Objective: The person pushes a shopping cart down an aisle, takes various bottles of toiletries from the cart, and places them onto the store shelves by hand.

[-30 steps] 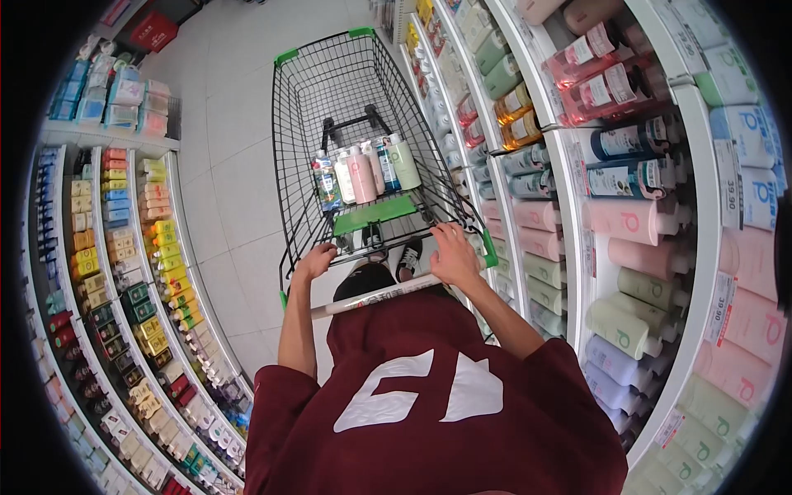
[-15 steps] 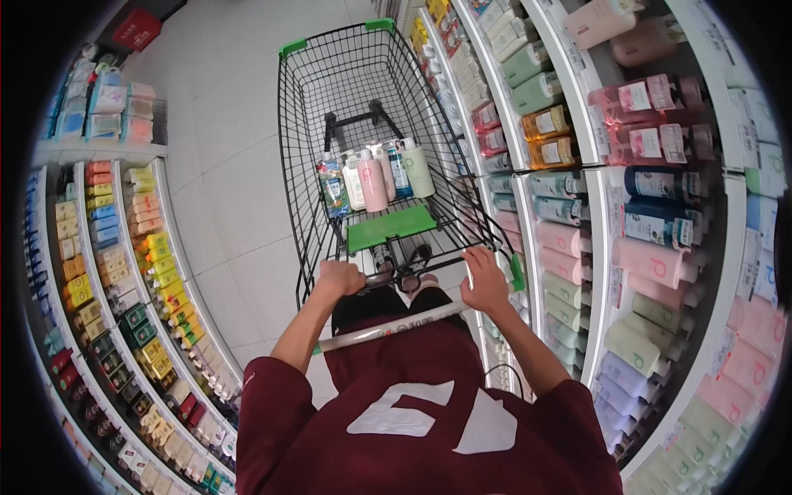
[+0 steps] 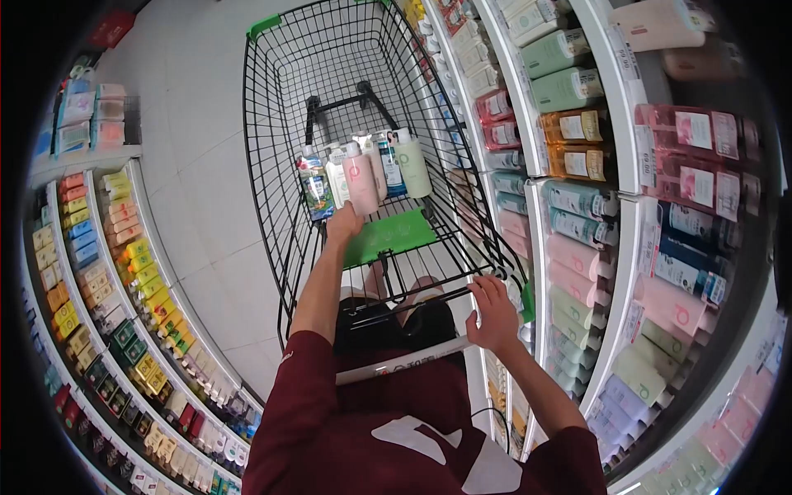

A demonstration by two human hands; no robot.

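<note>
My left hand (image 3: 344, 221) reaches down into the cart, at the bases of a pink pump bottle (image 3: 360, 180) and a white bottle (image 3: 337, 173). Its fingertips are partly hidden, so I cannot tell whether they grip anything. Beside these bottles stand a colourful printed pouch (image 3: 315, 188), a blue-labelled bottle (image 3: 390, 167) and a pale green bottle (image 3: 412, 169). On the right end of the cart's handle (image 3: 404, 363), my right hand (image 3: 495, 313) rests with fingers stretched forward and thumb apart.
The black wire shopping cart (image 3: 256, 124) has a green panel (image 3: 390, 237) near its handle. Bottle shelves (image 3: 536, 239) run close along the right, packed shelves (image 3: 124, 247) along the left. Pale floor tiles (image 3: 198, 124) lie between the cart and the left shelves.
My left hand has let go of the cart and moved forward to the bottles. My right hand's fingers have loosened and straightened. The cart appears closer and shifted left in view.
</note>
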